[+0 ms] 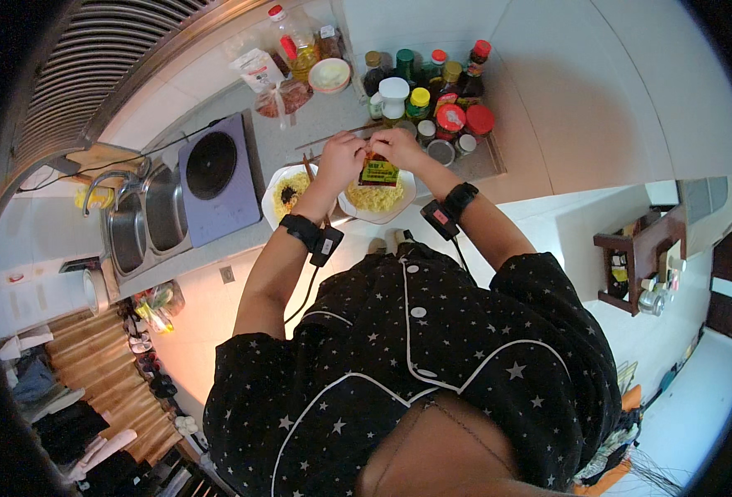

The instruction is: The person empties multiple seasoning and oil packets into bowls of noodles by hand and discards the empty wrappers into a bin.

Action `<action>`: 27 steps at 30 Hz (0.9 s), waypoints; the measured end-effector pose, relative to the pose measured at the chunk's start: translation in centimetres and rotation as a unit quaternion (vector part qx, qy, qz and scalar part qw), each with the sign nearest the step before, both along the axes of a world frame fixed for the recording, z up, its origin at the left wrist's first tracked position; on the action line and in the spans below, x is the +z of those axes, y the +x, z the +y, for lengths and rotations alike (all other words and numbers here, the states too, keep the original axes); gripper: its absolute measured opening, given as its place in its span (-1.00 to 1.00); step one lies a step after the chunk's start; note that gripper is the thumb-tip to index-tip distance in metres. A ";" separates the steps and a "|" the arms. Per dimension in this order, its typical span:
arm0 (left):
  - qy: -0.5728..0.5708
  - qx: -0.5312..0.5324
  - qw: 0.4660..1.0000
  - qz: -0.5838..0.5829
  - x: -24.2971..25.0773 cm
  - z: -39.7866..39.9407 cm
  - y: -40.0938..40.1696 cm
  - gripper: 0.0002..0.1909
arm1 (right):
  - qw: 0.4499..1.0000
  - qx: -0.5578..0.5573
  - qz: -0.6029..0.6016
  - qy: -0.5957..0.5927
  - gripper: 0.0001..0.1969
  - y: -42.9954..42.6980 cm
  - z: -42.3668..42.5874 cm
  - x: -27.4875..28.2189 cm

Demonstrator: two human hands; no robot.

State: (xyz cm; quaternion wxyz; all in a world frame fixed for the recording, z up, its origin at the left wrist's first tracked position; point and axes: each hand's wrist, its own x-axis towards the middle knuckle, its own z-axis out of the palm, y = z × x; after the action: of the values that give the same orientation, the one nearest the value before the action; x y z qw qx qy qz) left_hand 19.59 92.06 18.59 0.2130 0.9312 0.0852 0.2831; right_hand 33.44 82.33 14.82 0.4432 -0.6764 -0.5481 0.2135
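Note:
Between my left hand and my right hand is a seasoning packet. The fingers of both hands pinch its top edge, and it hangs over the right bowl. Pale yellow noodles lie in that bowl. To the left, partly behind my left forearm, a second bowl contains noodles topped with dark sauce and some reddish bits. Wooden chopsticks rest across this bowl, partly covered by my arm. Whether the packet is torn cannot be seen.
Several sauce bottles and jars crowd the counter corner beyond my right hand. Behind the bowls stand an oil bottle, a small bowl and a tied plastic bag. Leftward are an induction cooker and a double steel sink.

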 end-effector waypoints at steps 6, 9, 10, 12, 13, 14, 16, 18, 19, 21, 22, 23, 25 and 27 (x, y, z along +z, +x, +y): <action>0.019 0.013 0.998 -0.066 -0.5 -0.3 -0.1 -0.98 | 0.994 0.012 0.103 0.032 -0.78 0.3 1.4 -2.0; 0.016 0.028 0.997 -0.073 -0.6 -0.5 -0.3 -0.96 | 0.984 -0.004 0.178 0.017 -0.76 0.1 1.2 -1.6; 0.016 0.029 0.997 -0.072 -0.6 -0.5 -0.4 -0.96 | 0.969 -0.006 0.246 -0.020 -0.76 0.1 1.0 -1.2; -0.128 0.087 0.986 -0.058 -0.5 -0.9 0.0 -0.92 | 0.948 -0.011 0.312 -0.057 -0.76 0.3 0.7 -1.2; -0.128 0.085 0.986 -0.058 -0.3 -1.1 0.2 -0.92 | 0.956 -0.018 0.290 -0.035 -0.76 0.5 0.5 -1.6; -0.188 0.089 0.977 -0.056 -0.1 -1.2 0.4 -0.90 | 0.963 -0.025 0.268 -0.013 -0.76 0.9 0.4 -2.1; -0.246 0.099 0.963 -0.054 -0.1 -0.9 0.1 -0.88 | 0.969 0.004 0.246 0.005 -0.77 1.0 0.6 -1.7; -0.249 0.118 0.961 -0.030 -0.1 -0.1 -0.2 -0.86 | 0.974 0.033 0.224 0.023 -0.78 1.0 0.7 -1.4; -0.249 0.119 0.961 -0.031 -0.1 -0.1 -0.2 -0.86 | 0.975 0.031 0.218 0.025 -0.77 0.9 0.7 -1.3; -0.220 0.127 0.966 -0.041 -0.1 -0.1 -0.2 -0.85 | 0.977 0.029 0.211 0.027 -0.77 0.7 0.6 -1.4; -0.221 0.127 0.966 -0.041 -0.2 -0.1 -0.2 -0.85 | 0.989 0.009 0.149 0.015 -0.79 0.6 0.6 -1.5; -0.224 0.143 0.963 -0.034 -0.3 -0.1 -0.2 -0.86 | 0.996 -0.011 0.086 0.003 -0.82 0.5 0.7 -1.7; -0.226 0.162 0.960 -0.026 -0.9 0.0 -0.6 -0.87 | 0.998 -0.039 0.049 0.009 -0.80 -0.8 0.7 -1.2; -0.230 0.216 0.948 -0.039 -1.6 -0.2 -0.6 -0.88 | 0.997 -0.069 0.012 0.016 -0.77 -1.6 0.7 -1.1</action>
State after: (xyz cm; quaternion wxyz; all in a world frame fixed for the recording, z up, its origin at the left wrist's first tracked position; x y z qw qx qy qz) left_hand 19.01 91.86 16.96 0.3582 0.8044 0.3392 0.3311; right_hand 31.86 83.08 13.73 0.4738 -0.7030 -0.4984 0.1816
